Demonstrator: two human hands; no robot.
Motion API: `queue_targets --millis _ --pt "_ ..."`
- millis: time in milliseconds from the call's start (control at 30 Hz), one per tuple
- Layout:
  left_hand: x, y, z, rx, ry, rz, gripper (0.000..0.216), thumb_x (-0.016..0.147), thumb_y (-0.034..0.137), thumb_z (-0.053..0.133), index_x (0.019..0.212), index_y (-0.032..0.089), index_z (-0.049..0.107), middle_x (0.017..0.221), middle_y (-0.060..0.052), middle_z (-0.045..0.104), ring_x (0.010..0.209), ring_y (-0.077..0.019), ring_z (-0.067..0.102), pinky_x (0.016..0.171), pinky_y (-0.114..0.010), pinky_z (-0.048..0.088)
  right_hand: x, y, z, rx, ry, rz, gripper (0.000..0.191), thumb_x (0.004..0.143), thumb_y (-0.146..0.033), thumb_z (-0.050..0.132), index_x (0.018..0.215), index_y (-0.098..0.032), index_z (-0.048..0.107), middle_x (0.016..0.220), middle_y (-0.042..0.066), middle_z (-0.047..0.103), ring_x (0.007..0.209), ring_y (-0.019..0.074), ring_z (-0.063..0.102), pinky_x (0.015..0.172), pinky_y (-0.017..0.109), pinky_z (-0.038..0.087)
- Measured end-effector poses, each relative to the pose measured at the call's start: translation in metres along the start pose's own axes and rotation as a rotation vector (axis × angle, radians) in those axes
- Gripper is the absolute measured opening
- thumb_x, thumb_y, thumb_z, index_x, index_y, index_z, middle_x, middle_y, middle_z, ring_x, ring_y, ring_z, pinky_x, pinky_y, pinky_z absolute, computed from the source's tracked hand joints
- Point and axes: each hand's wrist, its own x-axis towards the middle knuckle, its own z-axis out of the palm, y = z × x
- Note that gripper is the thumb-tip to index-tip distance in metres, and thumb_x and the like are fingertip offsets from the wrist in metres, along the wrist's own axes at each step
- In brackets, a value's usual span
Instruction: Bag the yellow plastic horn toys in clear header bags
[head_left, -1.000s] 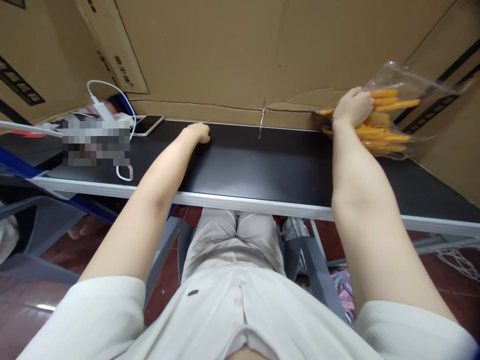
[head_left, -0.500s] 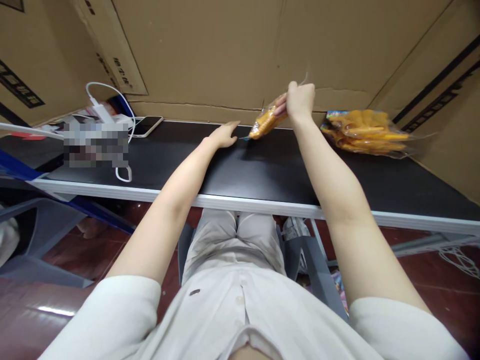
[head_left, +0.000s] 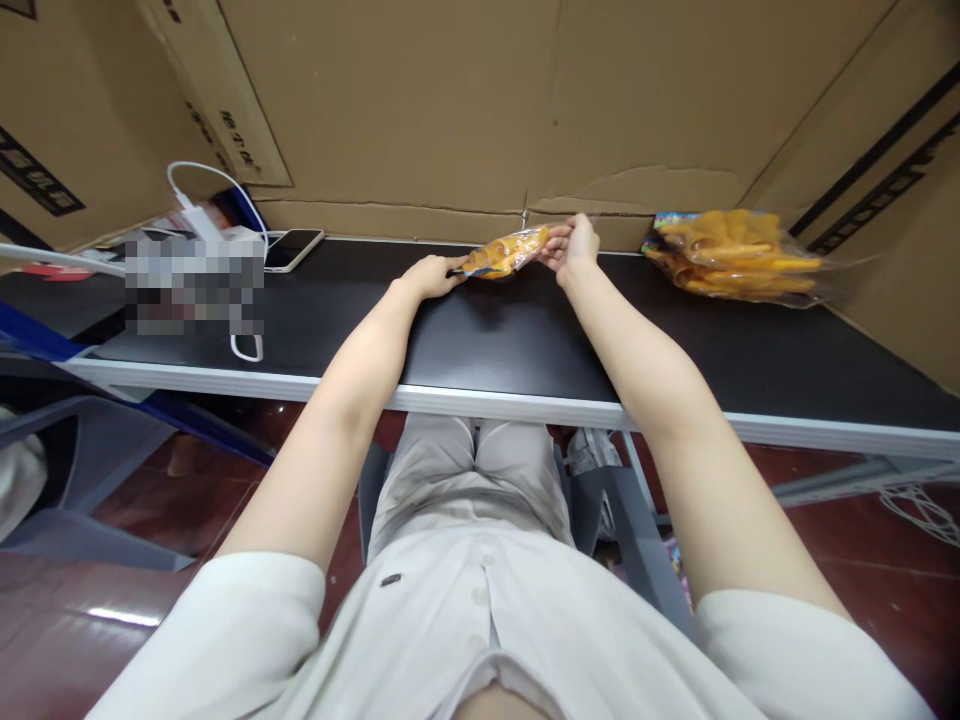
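Note:
Between my hands, just above the black tabletop, is a clear plastic bag with orange-yellow items inside and a blue printed part at its left end. What the items are I cannot make out. My left hand pinches that blue end. At the other end, my right hand has its fingers closed on the clear plastic. Farther right on the table lies a stack of similar clear bags with orange-yellow contents; neither hand touches it.
Cardboard walls rise behind the black table and at both sides. A phone lies at the left back, beside a white cable and a blurred-out patch. A metal rail edges the front. Grey chairs stand below left.
My right hand has come down and left, and the bag now lies nearly level. My left hand, open before, has closed on the bag's blue end.

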Motion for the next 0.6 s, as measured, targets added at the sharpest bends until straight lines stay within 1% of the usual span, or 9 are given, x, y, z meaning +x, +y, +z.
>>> queue_targets --millis 133,267,400,467,533,600 --pt "0.0 0.006 -0.002 0.161 -0.007 -0.063 0.055 0.11 0.026 0.053 0.165 0.025 0.056 0.153 -0.011 0.071 0.142 -0.0333 0.067 0.119 -0.039 0.052 0.002 0.012 -0.003 0.015 0.023 0.077 0.037 0.107 -0.037 0.051 0.073 -0.022 0.051 0.048 -0.006 0.046 0.042 0.0086 0.048 0.053 0.019 0.055" --pt "-0.001 0.006 -0.004 0.19 0.009 -0.049 0.052 0.11 0.024 0.05 0.161 0.023 0.061 0.148 -0.014 0.074 0.14 -0.0354 0.068 0.119 -0.043 0.052 0.0 0.019 -0.004 -0.04 0.015 0.065 0.028 0.106 -0.03 0.05 0.079 -0.022 0.052 0.059 -0.003 0.056 0.05 0.0103 0.056 0.061 0.021 0.058" --pt "-0.001 0.004 -0.003 0.187 0.021 -0.053 0.05 0.111 0.025 0.048 0.158 0.021 0.065 0.144 -0.017 0.075 0.138 -0.0364 0.069 0.117 -0.045 0.053 0.002 0.028 -0.002 -0.144 -0.012 0.007 0.011 0.097 -0.021 0.057 0.086 -0.022 0.055 0.073 -0.002 0.064 0.068 0.0123 0.067 0.074 0.025 0.062" --pt "0.0 0.001 -0.002 0.164 0.035 -0.052 0.048 0.11 0.025 0.049 0.153 0.021 0.069 0.143 -0.016 0.076 0.136 -0.0358 0.07 0.116 -0.045 0.053 0.002 0.031 0.001 -0.218 -0.031 -0.043 0.006 0.096 -0.02 0.057 0.09 -0.022 0.057 0.08 -0.001 0.066 0.078 0.0136 0.071 0.082 0.028 0.063" --pt "0.001 -0.002 -0.001 0.122 0.071 -0.041 0.046 0.108 0.024 0.049 0.146 0.021 0.075 0.141 -0.015 0.077 0.134 -0.0347 0.069 0.116 -0.045 0.052 0.0 0.031 0.003 -0.329 -0.055 -0.108 0.007 0.097 -0.018 0.054 0.096 -0.022 0.059 0.088 0.001 0.069 0.09 0.0162 0.074 0.089 0.033 0.063" --pt "0.003 -0.005 -0.001 0.051 0.104 -0.009 0.044 0.107 0.022 0.049 0.14 0.02 0.078 0.141 -0.015 0.077 0.136 -0.0348 0.067 0.117 -0.047 0.05 -0.004 0.028 0.003 -0.528 -0.082 -0.205 0.015 0.097 -0.014 0.051 0.105 -0.019 0.063 0.103 0.007 0.074 0.104 0.0212 0.075 0.099 0.04 0.063"
